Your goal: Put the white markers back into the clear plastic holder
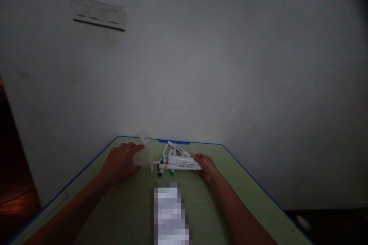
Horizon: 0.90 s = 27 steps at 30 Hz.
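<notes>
My left hand (122, 159) is closed on the edge of a clear plastic bag (144, 154), its thumb and fingers pinching the near side. From the right, my right hand (206, 167) grips the ends of several white markers (184, 163) laid side by side. Their other ends point left, toward the bag's mouth. More loose white markers (178, 148) lie crossed behind and beneath the held ones. A purple-tipped marker (160, 173) and a green-tipped marker (172, 172) poke out at the front.
The green table (129, 206) has a blue rim and stands against a grey wall (201, 65). A blurred, pixelated pale object (171, 214) lies at the near middle. A switch plate (99, 13) is on the wall, and a pale object (303, 222) lies on the floor at right.
</notes>
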Each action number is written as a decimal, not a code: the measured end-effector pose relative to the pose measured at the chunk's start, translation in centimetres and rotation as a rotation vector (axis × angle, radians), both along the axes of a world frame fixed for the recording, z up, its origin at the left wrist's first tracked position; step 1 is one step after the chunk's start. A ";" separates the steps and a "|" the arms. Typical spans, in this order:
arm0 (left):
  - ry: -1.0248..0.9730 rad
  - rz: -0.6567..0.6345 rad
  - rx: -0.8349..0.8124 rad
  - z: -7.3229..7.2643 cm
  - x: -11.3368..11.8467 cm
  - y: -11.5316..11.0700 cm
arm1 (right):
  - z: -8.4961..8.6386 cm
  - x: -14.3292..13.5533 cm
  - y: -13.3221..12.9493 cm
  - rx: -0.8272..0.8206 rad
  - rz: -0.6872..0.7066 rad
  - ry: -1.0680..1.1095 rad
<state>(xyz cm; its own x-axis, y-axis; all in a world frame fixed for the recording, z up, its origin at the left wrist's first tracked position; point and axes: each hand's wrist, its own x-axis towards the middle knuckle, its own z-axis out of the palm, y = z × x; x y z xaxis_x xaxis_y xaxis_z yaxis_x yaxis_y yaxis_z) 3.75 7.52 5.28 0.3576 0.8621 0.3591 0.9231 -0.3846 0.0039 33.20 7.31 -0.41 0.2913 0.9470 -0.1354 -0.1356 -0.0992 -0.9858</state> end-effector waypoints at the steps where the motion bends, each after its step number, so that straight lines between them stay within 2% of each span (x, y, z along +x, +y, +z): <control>1: -0.005 0.005 0.002 -0.1 -0.3 0.1 | -0.1 0.0 0.0 -0.004 -0.005 -0.016; 9: -0.103 0.053 0.071 -0.6 -1.9 1.0 | -0.7 0.0 0.2 0.006 -0.052 -0.231; 17: -0.380 -0.071 0.126 -0.7 -1.6 1.1 | -1.8 0.2 1.0 0.089 -0.230 -0.638; 20: -0.599 -0.069 0.017 -0.3 -1.2 0.7 | -1.6 -0.3 0.6 0.055 -0.240 -0.817; 24: -0.968 -0.107 -0.203 0.0 -0.8 0.2 | -1.0 -1.2 -0.4 -0.082 -0.185 -1.214; 27: -1.094 -0.152 -0.244 0.0 -0.4 0.2 | -0.5 -1.5 -0.9 -0.127 -0.153 -1.334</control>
<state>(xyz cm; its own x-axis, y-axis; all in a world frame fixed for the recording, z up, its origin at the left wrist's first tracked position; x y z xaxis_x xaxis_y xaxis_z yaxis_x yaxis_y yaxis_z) 3.34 7.74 5.30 0.0618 0.9262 0.3719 0.3210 -0.3713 0.8713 31.73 6.40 -0.92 0.3687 0.8958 0.2483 0.8941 -0.2687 -0.3583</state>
